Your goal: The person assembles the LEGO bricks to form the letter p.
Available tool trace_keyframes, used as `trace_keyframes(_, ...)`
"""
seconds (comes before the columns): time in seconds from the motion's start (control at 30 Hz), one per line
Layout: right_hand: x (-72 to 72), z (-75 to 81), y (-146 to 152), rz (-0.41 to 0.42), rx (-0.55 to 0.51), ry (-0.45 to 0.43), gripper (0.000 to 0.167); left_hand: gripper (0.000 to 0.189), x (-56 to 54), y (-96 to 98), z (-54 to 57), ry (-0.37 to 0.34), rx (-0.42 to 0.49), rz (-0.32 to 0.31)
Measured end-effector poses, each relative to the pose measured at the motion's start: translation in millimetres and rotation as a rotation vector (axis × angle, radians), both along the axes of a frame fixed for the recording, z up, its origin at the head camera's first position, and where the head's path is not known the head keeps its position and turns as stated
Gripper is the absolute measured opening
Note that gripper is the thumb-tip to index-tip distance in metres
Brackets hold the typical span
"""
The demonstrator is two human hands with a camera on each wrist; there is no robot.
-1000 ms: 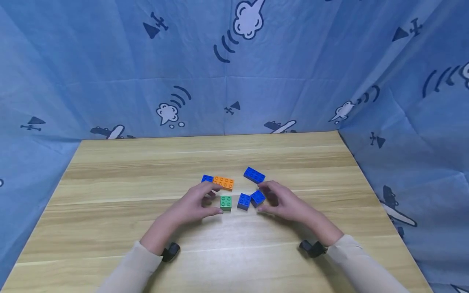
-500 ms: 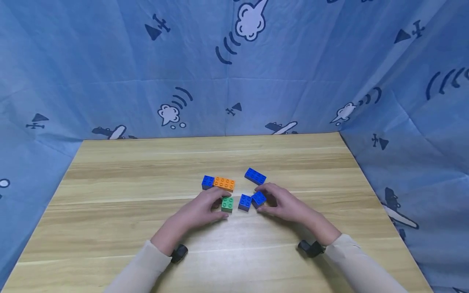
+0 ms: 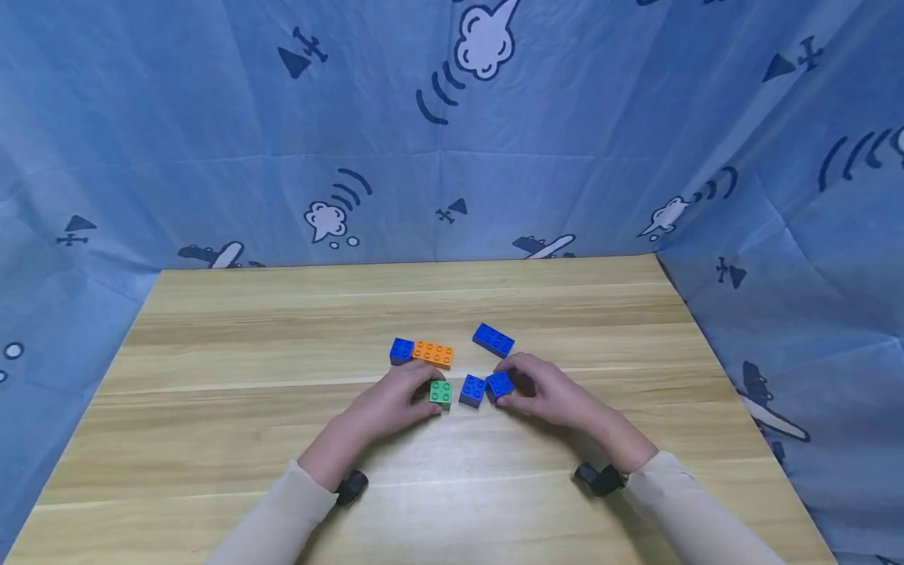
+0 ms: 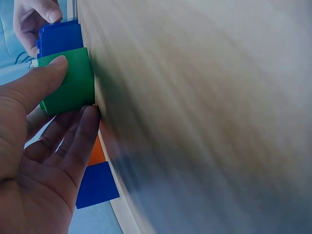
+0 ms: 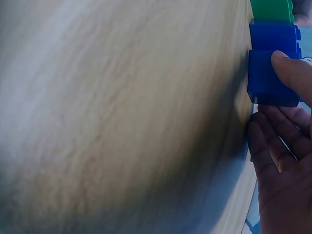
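Note:
My left hand pinches a square green building brick between thumb and fingers; the left wrist view shows the thumb on the green brick's side. At the right, my right hand holds a square blue brick by its sides, its thumb lying on that blue brick in the right wrist view. Between the two held bricks stands another square blue brick, its corner right at the right-hand one.
Behind the left hand an orange brick lies against a square blue brick. A longer blue brick rests beyond the right hand. All are on the wooden table, with a blue printed curtain behind.
My left hand has moved right and closed its fingers onto the green brick. The right hand's thumb and fingers have come in onto the blue brick.

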State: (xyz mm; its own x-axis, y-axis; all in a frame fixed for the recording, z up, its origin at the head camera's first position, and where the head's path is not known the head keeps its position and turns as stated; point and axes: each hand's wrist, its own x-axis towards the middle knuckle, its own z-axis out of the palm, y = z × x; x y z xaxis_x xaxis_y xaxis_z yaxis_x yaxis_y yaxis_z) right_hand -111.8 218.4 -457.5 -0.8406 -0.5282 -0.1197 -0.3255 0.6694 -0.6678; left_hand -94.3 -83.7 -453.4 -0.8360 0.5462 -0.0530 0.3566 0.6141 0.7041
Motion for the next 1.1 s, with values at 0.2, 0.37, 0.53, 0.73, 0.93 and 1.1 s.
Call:
trace_keyframes(0.2,-1.1,-1.5,3,0.000,-0.028,0.028,0.038,0.033,-0.6,2.7,0.4,-0.020,-0.014,0.033)
trace_keyframes(0.37,-1.4,0.3,7,-0.023,-0.076,0.044,0.032,0.032,-1.6,4.3,-0.1,-0.017,-0.014,0.045)
trace_keyframes(0.53,-4.1,5.0,6,-0.058,-0.111,0.076,0.030,0.031,-1.7,4.5,-0.4,-0.010,-0.005,0.055)
trace_keyframes(0.73,-6.9,14.9,-2,-0.119,-0.127,0.153,0.031,0.032,-1.8,4.6,-1.0,-0.011,-0.006,0.056)
trace_keyframes(0.93,-5.7,28.9,-17,-0.114,-0.131,0.147,0.035,0.032,-1.9,4.0,-2.9,-0.004,0.002,0.060)
trace_keyframes(1.1,-2.8,34.6,-31,-0.069,-0.139,0.141,0.036,0.032,-2.0,3.1,-2.7,-0.002,-0.002,0.060)
